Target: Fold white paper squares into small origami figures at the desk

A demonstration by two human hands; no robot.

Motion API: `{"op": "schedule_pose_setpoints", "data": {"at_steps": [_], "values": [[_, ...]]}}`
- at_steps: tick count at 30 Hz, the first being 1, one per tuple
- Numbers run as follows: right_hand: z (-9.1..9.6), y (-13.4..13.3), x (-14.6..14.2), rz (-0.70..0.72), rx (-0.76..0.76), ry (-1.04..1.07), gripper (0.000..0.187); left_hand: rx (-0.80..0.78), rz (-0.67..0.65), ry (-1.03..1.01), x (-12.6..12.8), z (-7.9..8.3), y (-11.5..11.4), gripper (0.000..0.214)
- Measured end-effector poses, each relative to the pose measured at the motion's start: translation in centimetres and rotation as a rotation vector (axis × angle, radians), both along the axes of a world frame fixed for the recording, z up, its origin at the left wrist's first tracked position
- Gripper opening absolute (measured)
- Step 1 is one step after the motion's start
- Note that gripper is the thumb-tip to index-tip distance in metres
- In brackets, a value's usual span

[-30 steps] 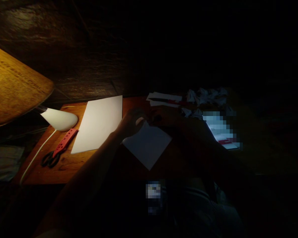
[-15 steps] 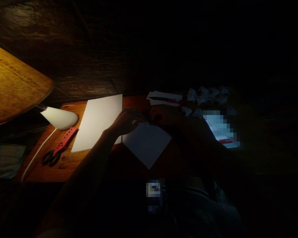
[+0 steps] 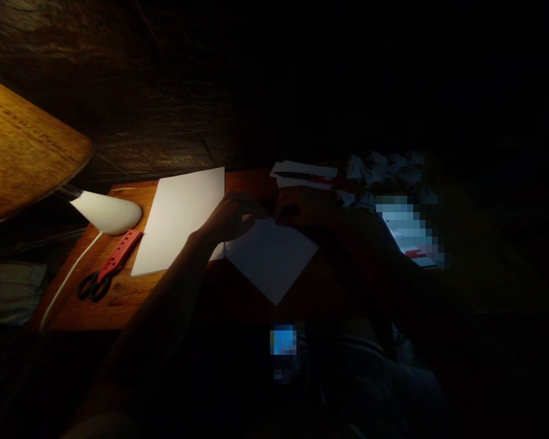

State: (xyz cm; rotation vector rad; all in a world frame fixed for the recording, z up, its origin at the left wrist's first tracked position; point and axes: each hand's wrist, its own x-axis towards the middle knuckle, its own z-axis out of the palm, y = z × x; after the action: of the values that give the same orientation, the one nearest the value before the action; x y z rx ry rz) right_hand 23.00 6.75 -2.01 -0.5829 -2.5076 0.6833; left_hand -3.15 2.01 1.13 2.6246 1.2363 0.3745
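Note:
The scene is very dark. A square white paper (image 3: pixel 271 259) lies turned like a diamond on the wooden table (image 3: pixel 132 299). My left hand (image 3: pixel 232 217) rests on its upper left corner with fingers curled and pressed onto the paper. My right hand (image 3: pixel 302 210) sits at the paper's top edge, close to the left hand, fingers bent down on it; the dark hides the fingertips.
A larger white sheet (image 3: pixel 180 221) lies left of the hands. Red-handled scissors (image 3: pixel 107 270) and a white lamp base (image 3: pixel 106 211) with its cord sit at the table's left. Crumpled paper (image 3: pixel 384 171) and flat papers (image 3: pixel 304 174) lie at the back right.
My left hand has slid slightly along the paper's top corner toward the right hand. The view has shifted a little upward. The paper has stayed in place.

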Motion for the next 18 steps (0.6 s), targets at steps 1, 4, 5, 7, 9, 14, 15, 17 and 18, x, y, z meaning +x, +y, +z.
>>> {"op": "schedule_pose_setpoints", "data": {"at_steps": [1,4,5,7,9,14,15,17,18], "values": [[0.0,0.0,0.0,-0.005,0.001,0.001,0.013,-0.001,0.003,0.003,0.0,0.0,0.1,0.035],[-0.2,0.1,0.1,-0.013,0.013,-0.007,0.016,-0.003,0.020,0.008,0.0,-0.2,0.1,0.034],[-0.3,0.2,0.1,-0.007,0.016,-0.011,0.015,-0.001,0.026,0.011,0.1,-0.2,0.1,0.035],[-0.5,0.4,0.1,0.003,0.020,-0.019,0.013,0.010,0.036,0.021,0.3,-0.3,0.0,0.036],[-0.6,0.5,0.0,0.009,0.026,-0.033,0.011,0.023,0.043,0.037,0.5,-0.2,-0.2,0.037],[-0.4,0.5,-0.2,-0.003,0.053,-0.066,0.012,0.020,0.027,0.064,1.1,0.2,-0.6,0.037],[-0.3,0.5,-0.2,-0.004,0.055,-0.070,0.013,0.020,0.022,0.066,1.2,0.4,-0.7,0.037],[-0.2,0.5,-0.2,0.000,0.052,-0.076,0.015,0.026,0.014,0.075,1.2,0.6,-0.8,0.038],[-0.2,0.5,-0.2,0.003,0.047,-0.078,0.016,0.032,0.012,0.084,1.2,0.7,-0.9,0.037]]}}
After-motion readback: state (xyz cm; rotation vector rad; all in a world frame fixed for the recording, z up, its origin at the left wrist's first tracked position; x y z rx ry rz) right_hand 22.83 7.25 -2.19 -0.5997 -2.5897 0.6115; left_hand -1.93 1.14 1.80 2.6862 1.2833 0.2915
